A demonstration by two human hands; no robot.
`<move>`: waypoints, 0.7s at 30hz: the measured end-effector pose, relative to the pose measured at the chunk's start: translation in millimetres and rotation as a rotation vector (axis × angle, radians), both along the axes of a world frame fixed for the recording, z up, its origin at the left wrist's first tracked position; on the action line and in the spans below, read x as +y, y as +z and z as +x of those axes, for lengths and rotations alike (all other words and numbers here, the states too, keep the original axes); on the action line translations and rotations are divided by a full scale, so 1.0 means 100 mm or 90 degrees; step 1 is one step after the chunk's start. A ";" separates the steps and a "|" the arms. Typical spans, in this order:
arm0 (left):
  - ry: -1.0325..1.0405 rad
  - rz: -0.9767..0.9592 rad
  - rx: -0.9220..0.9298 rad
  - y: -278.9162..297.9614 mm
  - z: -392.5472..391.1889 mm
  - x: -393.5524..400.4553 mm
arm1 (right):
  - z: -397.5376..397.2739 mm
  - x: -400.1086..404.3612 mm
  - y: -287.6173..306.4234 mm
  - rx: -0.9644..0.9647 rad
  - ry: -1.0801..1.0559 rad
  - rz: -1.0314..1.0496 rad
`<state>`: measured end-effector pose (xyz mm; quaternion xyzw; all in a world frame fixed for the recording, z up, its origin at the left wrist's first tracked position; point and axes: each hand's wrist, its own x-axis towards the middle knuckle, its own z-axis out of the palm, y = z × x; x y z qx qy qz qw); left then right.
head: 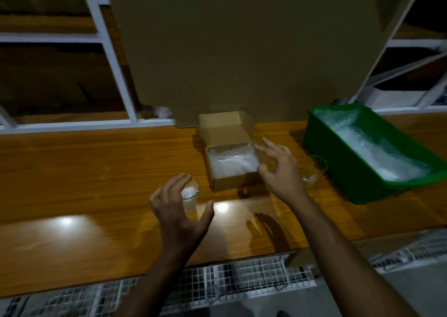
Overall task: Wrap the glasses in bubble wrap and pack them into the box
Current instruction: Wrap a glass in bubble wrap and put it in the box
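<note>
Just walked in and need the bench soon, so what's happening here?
A person is packing glasses at a wooden table. The small cardboard box sits open, already lined or filled with bubble wrap. The left hand is spread around a glass stuffed with something white, not clearly gripping it. The right hand hovers open beside the box. Another clear glass waits unwrapped near the green bin of bubble wrap.

Dim room: glossy wooden table (72, 171), white shelving frame (113, 58), wire-mesh floor (242, 280).
</note>
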<state>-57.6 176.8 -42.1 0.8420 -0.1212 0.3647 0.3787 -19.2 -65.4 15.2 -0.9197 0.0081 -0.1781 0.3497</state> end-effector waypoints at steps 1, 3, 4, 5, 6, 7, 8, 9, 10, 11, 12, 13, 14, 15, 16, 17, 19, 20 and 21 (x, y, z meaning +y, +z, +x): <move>-0.043 0.013 -0.020 0.08 0.01 -0.15 | 0.02 -0.17 0.03 -0.016 -0.023 0.007; -0.127 0.037 0.001 0.17 0.08 -0.50 | 0.05 -0.53 0.10 -0.052 -0.071 0.019; -0.161 0.047 0.031 0.19 0.15 -0.68 | 0.06 -0.74 0.13 -0.068 -0.095 0.028; -0.187 0.056 0.070 0.20 0.22 -0.87 | 0.06 -0.97 0.17 -0.085 -0.119 0.034; -0.205 0.069 0.108 0.20 0.30 -1.06 | 0.06 -1.20 0.19 -0.102 -0.147 0.039; -0.217 0.086 0.135 0.19 0.38 -1.23 | 0.06 -1.45 0.21 -0.116 -0.180 0.046; -0.226 0.104 0.154 0.16 0.46 -1.40 | 0.07 -1.71 0.23 -0.120 -0.218 0.052; -0.236 0.118 0.169 0.15 0.52 -1.57 | 0.09 -1.99 0.23 -0.109 -0.261 0.054; -0.247 0.128 0.184 0.13 0.59 -1.72 | 0.12 -2.26 0.24 -0.079 -0.301 0.048; -0.255 0.137 0.201 0.11 0.65 -1.87 | 0.16 -2.54 0.24 -0.028 -0.332 0.037; -0.261 0.144 0.224 0.09 0.70 -2.02 | 0.22 -2.79 0.22 0.044 -0.344 0.019; -0.263 0.149 0.245 0.07 0.73 -2.15 | 0.28 -3.02 0.18 0.134 -0.332 -0.016; -0.264 0.155 0.264 0.05 0.76 -2.27 | 0.36 -3.20 0.13 0.236 -0.292 -0.069; -0.265 0.160 0.280 0.03 0.77 -2.39 | 0.43 -3.30 0.09 0.335 -0.237 -0.129; -0.266 0.162 0.294 0.02 0.78 -2.50 | 0.49 -3.36 0.05 0.420 -0.183 -0.176; -0.265 0.161 0.298 0.03 0.78 -2.61 | 0.55 -3.38 0.00 0.483 -0.142 -0.197; -0.258 0.147 0.292 0.04 0.79 -2.78 | 0.67 -3.39 -0.07 0.539 -0.108 -0.205; -0.255 0.139 0.287 0.03 0.79 -2.85 | 0.72 -3.37 -0.10 0.547 -0.095 -0.221; -0.250 0.134 0.284 0.03 0.77 -2.90 | 0.76 -3.38 -0.14 0.551 -0.084 -0.245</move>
